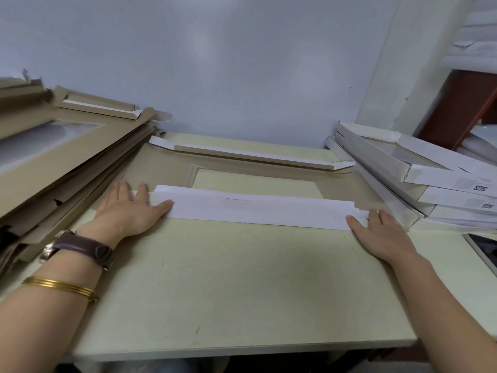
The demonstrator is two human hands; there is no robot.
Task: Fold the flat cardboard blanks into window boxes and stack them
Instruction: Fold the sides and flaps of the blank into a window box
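Centre: a flat brown cardboard blank with a rectangular window (pixel 166 168) lies on the pale rectangular table (pixel 242 292), toward its far side.
Near edge: the blank's long white cardboard flap (pixel 255 208) lies folded over, across the window's near side.
Far edge: a narrow folded cardboard strip (pixel 250 154) runs along the blank's wall side.
Left: a tilted pile of flat brown cardboard blanks (pixel 67 157) overlaps the blank's left edge.
Right: a stack of folded white window boxes (pixel 430 189) sits just beside the blank.
Hands: the left hand (pixel 129 208) rests on the flap's left end, the right hand (pixel 382 232) on its right end.
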